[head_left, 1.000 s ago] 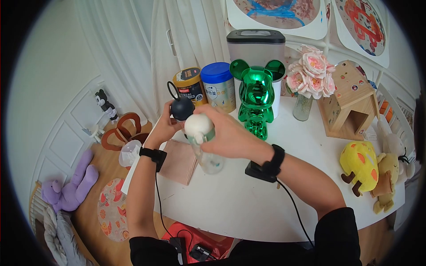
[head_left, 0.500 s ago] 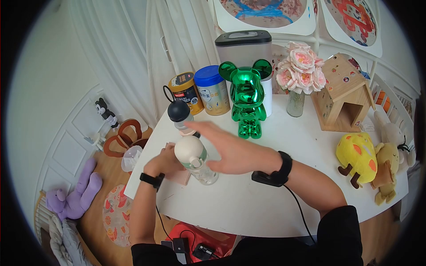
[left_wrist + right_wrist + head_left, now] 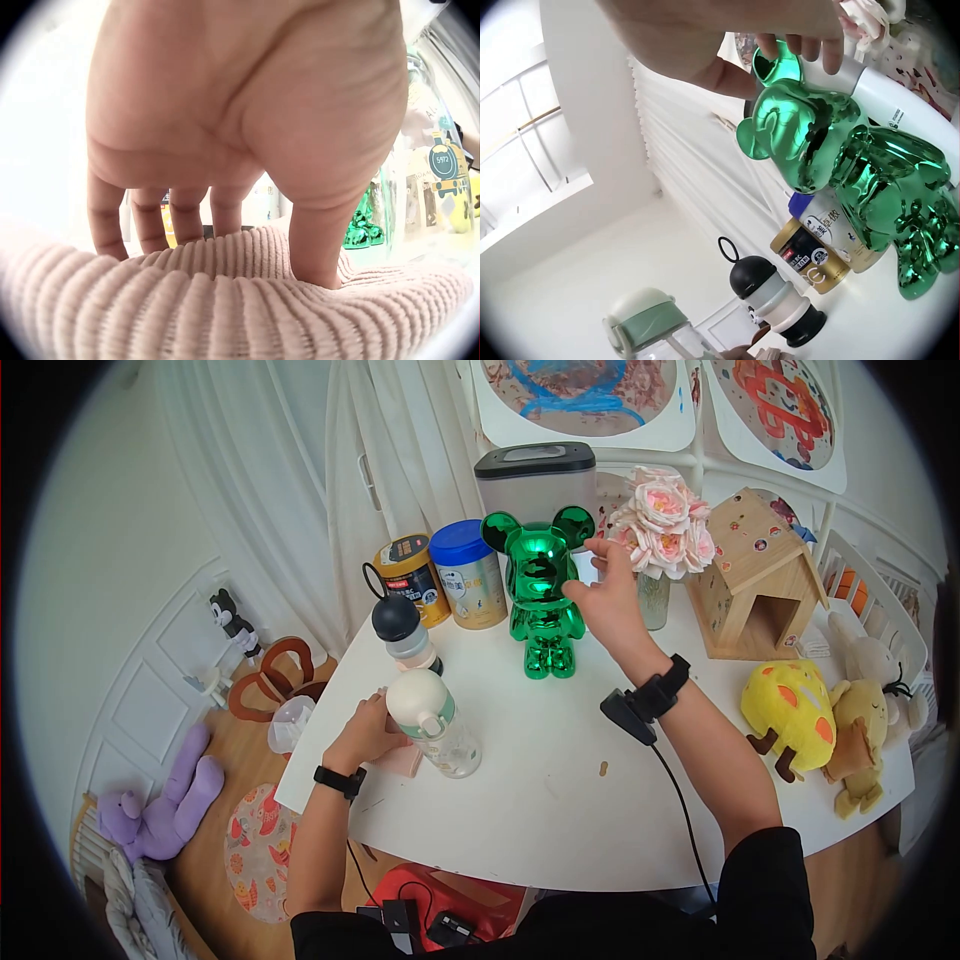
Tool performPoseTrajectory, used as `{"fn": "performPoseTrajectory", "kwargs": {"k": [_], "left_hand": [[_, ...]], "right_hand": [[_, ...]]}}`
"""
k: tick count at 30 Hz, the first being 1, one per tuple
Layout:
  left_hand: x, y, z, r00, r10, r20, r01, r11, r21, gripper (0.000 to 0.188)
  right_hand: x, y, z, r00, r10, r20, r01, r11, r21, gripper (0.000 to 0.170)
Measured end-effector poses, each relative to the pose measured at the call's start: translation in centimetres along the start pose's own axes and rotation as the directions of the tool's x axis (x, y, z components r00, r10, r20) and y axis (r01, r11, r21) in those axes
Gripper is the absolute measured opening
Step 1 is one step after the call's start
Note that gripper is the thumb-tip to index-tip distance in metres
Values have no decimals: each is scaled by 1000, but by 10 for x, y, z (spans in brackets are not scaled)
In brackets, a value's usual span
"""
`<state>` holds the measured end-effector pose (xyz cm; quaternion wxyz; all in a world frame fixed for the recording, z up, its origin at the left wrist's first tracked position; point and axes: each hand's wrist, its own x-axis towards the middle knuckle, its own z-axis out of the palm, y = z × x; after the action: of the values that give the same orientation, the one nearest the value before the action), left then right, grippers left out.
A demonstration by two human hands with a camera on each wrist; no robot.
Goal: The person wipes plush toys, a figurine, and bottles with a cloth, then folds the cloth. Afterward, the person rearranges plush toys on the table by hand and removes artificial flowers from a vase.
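Observation:
My left hand (image 3: 365, 735) rests on the folded pink cloth (image 3: 402, 760) near the table's left edge. In the left wrist view, the hand (image 3: 244, 112) has its fingers and thumb spread and pointing down, their tips touching the ribbed cloth (image 3: 217, 319). Beside that hand stands a clear bottle with a white and green lid (image 3: 420, 705). My right hand (image 3: 612, 600) is at the right side of the shiny green bear figure (image 3: 543, 575). The right wrist view has the thumb and fingers of this hand (image 3: 735, 37) apart around one bear ear (image 3: 780, 64); contact is unclear.
A black-topped stacked container (image 3: 400, 628), a gold tin (image 3: 412, 575) and a blue-lidded tin (image 3: 468, 575) stand left of the bear. Behind it is a large lidded box (image 3: 535, 480). Rightward are a flower vase (image 3: 652, 602), wooden house (image 3: 755, 575) and yellow plush (image 3: 788, 705).
My right hand has let go of the bottle and moved right and up to the bear. My left hand has left the black-topped container and come down onto the cloth.

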<state>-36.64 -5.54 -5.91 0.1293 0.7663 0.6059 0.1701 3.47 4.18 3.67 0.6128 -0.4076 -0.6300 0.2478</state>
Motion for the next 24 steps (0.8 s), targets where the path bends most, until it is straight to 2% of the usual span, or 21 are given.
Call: {"fn": "performPoseTrajectory", "kwargs": {"k": [1, 2, 4, 5, 7, 8, 9, 10, 12, 13, 15, 16, 17, 18, 19, 20, 21, 22, 24], "left_hand": [[-2, 1, 1, 1000, 4, 4, -4, 1000, 3, 71], [-6, 2, 1, 1000, 2, -8, -2, 999, -35, 77], [-11, 16, -8, 999, 2, -34, -6, 994, -112, 89], [-13, 24, -14, 999, 3, -47, -11, 989, -151, 95], [-17, 46, -28, 999, 8, -53, -18, 982, -189, 101], [-23, 61, -35, 998, 54, -35, -64, 876, -477, 105], [-29, 76, -40, 995, 96, -31, -89, 686, -722, 110], [-34, 89, -41, 996, 88, -22, -77, 685, -724, 110], [-39, 111, -38, 980, 172, -104, -188, 598, -779, 110], [-40, 118, -32, 981, 165, -102, -182, 596, -782, 110], [-39, 131, -23, 979, 79, -189, -190, 699, -690, 102], [-39, 136, -21, 978, 82, -191, -194, 695, -692, 102], [-40, 141, -20, 985, 18, -174, -132, 726, -675, 97], [-40, 145, -19, 987, -45, -155, -69, 752, -656, 91], [-39, 148, -16, 988, -36, -152, -74, 748, -660, 91], [-38, 149, -14, 968, -66, -243, -99, 787, -609, 84], [-38, 151, -12, 940, -87, -330, -118, 826, -552, 76], [-39, 152, -12, 946, -73, -317, -120, 826, -550, 76], [-40, 151, -13, 928, -130, -350, -71, 858, -509, 68]], "right_hand": [[2, 4, 2, 999, 49, -12, -49, 998, -51, 72], [2, 8, 6, 999, 51, -19, -52, 997, -50, 72], [5, 9, 16, 993, 94, 72, -85, 989, -123, 98], [7, 11, 19, 994, 97, 57, -88, 986, -140, 108], [13, 22, 28, 993, 102, 53, -98, 992, -86, 108], [14, 28, 32, 992, 110, 66, -109, 994, -30, 109], [14, 24, 32, 992, 109, 66, -107, 994, -35, 110], [13, 23, 33, 990, 119, 71, -117, 993, -34, 110], [14, 17, 39, 986, 150, 75, -146, 988, -57, 110], [13, 13, 40, 984, 167, 67, -160, 983, -91, 106], [12, 6, 37, 979, 172, 108, -167, 985, -50, 104], [13, 5, 35, 975, 171, 143, -171, 985, -8, 102], [12, 4, 34, 976, 169, 139, -168, 986, -15, 102], [10, 3, 36, 970, 147, 194, -163, 984, 67, 102], [8, 4, 39, 962, 123, 245, -163, 975, 149, 102], [8, 11, 45, 958, 80, 276, -130, 977, 169, 104], [8, 8, 47, 932, 108, 346, -170, 974, 152, 106], [7, 5, 49, 902, 138, 410, -210, 968, 136, 107], [4, 1, 57, 860, 100, 500, -218, 959, 182, 108]]}}
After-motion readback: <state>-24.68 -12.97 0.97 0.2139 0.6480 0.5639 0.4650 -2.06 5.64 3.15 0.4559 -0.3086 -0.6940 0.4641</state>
